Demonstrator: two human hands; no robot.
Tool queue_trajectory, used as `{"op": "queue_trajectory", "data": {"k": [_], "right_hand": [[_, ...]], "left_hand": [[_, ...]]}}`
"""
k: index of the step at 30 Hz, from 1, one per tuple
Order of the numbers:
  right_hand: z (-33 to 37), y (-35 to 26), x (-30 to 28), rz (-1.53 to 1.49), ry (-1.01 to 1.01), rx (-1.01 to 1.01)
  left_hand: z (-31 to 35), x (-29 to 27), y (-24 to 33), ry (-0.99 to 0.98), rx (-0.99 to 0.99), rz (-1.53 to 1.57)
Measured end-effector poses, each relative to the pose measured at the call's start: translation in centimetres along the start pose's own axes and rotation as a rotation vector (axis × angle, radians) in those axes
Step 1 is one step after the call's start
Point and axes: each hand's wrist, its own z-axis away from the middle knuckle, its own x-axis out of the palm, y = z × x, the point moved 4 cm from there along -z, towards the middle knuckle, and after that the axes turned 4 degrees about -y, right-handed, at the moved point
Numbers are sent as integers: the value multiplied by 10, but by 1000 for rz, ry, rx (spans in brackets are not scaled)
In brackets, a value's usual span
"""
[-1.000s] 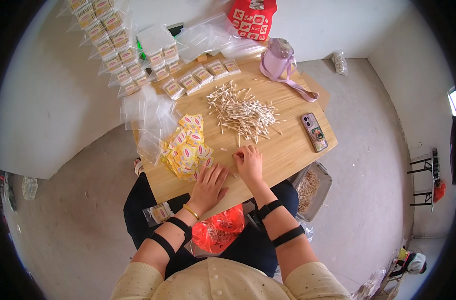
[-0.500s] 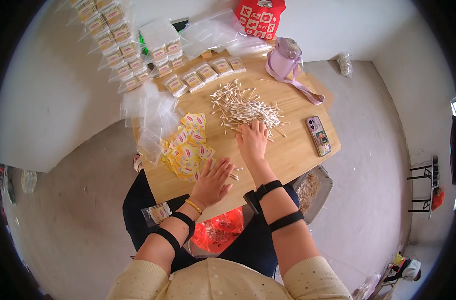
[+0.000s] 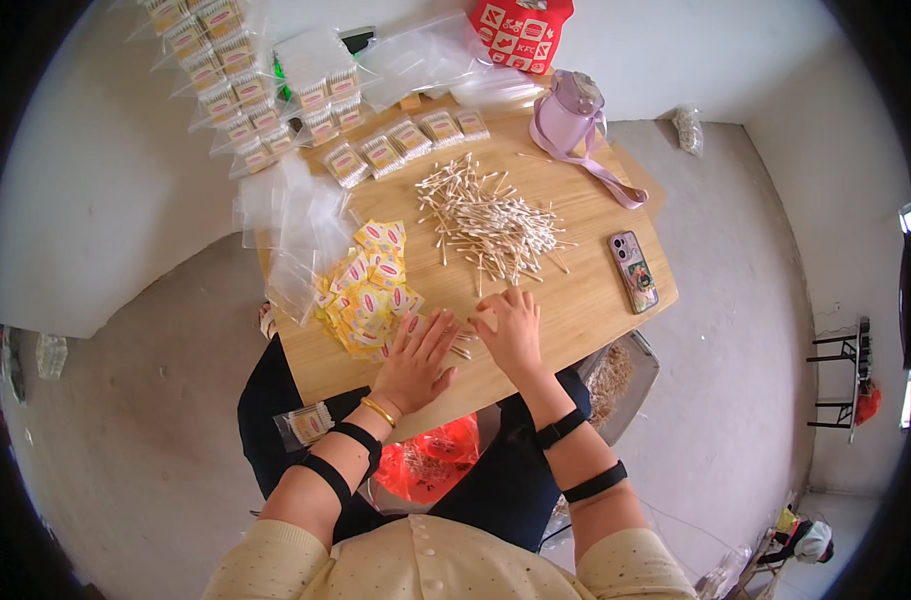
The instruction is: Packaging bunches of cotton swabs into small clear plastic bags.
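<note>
My left hand (image 3: pixel 418 358) lies palm down with its fingers stretched out, at the lower edge of the yellow paper cards (image 3: pixel 367 312). Just right of its fingers, a few cotton swabs (image 3: pixel 462 346) show on the wooden table (image 3: pixel 565 335), partly covered by the hand. My right hand (image 3: pixel 510 332) is beside them, its fingers bent and drawn toward the thumb. Whatever sits between those fingertips is too small to make out. Beyond it spreads a loose pile of cotton swabs (image 3: pixel 490 222).
Filled swab packets (image 3: pixel 410 140) line the far edge, with stacked packets (image 3: pixel 225 75) behind. Clear plastic bags (image 3: pixel 300 230) lie left. A phone (image 3: pixel 633 272) and a lilac bottle (image 3: pixel 572 110) are right. Below the table are a red bag (image 3: pixel 430 462) and a bin (image 3: pixel 635 385).
My right hand has pulled back from the swab pile toward me, close to the few swabs by my left hand. The left hand stays flat in nearly the same place.
</note>
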Motion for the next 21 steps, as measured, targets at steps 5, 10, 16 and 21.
{"op": "queue_trajectory", "data": {"k": [5,10,16,21], "right_hand": [[-35,3,-7,68,139,59],[-50,7,5,182,131,58],[-44,5,9,193,165,-13],[-20,-2,10,111,62,-80]], "left_hand": [[-2,1,0,-43,27,-24],[-1,3,0,-40,15,39],[2,2,-2,18,21,44],[1,-1,0,31,17,25]]}}
